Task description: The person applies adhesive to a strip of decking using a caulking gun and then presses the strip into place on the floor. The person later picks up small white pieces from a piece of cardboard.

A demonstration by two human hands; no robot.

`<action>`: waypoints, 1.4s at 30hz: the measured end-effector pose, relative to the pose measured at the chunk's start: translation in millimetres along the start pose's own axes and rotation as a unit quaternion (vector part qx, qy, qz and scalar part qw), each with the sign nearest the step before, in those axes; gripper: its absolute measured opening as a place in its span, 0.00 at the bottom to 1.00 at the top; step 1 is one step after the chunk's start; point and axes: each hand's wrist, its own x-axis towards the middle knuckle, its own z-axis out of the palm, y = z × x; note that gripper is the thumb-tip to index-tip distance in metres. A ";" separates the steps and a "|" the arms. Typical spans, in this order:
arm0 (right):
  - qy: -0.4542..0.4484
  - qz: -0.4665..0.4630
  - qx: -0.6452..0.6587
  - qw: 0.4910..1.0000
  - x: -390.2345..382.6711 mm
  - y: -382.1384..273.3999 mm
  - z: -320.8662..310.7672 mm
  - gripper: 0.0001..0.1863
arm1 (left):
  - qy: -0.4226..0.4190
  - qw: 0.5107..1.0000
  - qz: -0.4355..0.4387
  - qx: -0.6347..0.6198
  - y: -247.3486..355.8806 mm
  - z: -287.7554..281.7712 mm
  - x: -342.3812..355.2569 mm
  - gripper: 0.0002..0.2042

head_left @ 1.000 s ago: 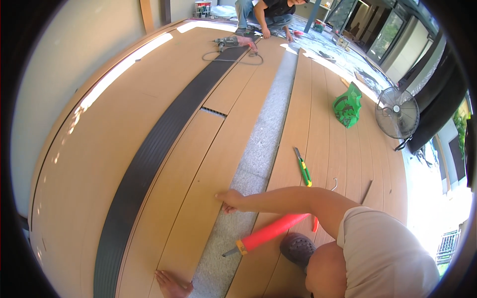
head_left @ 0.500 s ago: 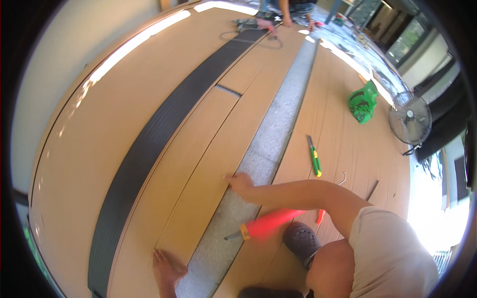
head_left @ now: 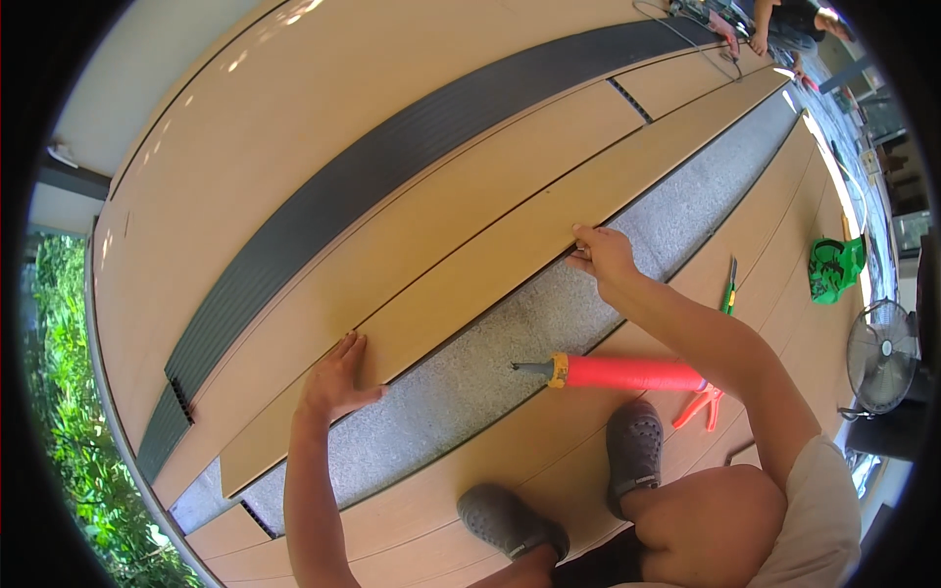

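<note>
My left hand (head_left: 338, 377) lies across a tan plank (head_left: 470, 274), fingers stretched toward its seam and thumb out at its near edge. My right hand (head_left: 603, 255) grips the same edge farther along, over a strip of bare grey floor (head_left: 686, 225). Below my right hand lies a red caulking gun (head_left: 632, 372) with a dark nozzle and red handle. A green-and-yellow utility knife (head_left: 729, 286) rests on the laid planks beyond my right forearm.
A dark ribbed strip (head_left: 323, 196) lies on the far planks. A corded drill (head_left: 716, 29) and a crouching co-worker (head_left: 794, 22) are at the upper right. A green bag (head_left: 833, 269) and fan (head_left: 880, 358) stand right; my shoes (head_left: 510, 519) are below. Leafy plants border the left.
My view has swung left, showing greenery and more of the near plank. Both my hands stay at the plank's edges, my left arm now fully in view.
</note>
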 end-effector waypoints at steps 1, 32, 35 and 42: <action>0.002 -0.004 0.001 1.000 -1.2 -1.5 -0.4 0.09 | -0.005 1.000 -0.008 -0.012 1.8 -0.8 -0.9 0.48; -0.205 -0.380 -0.677 0.596 -108.7 120.6 -220.0 0.47 | 0.159 0.984 -0.084 -0.005 28.3 36.3 -60.5 0.05; -0.229 -0.361 -0.693 0.580 -97.6 127.9 -225.7 0.44 | 0.143 0.986 -0.082 -0.023 21.3 25.2 -59.9 0.06; -0.258 -0.315 -0.686 0.603 -108.9 107.1 -225.3 0.34 | 0.105 0.990 -0.086 -0.032 1.9 27.0 -38.9 0.08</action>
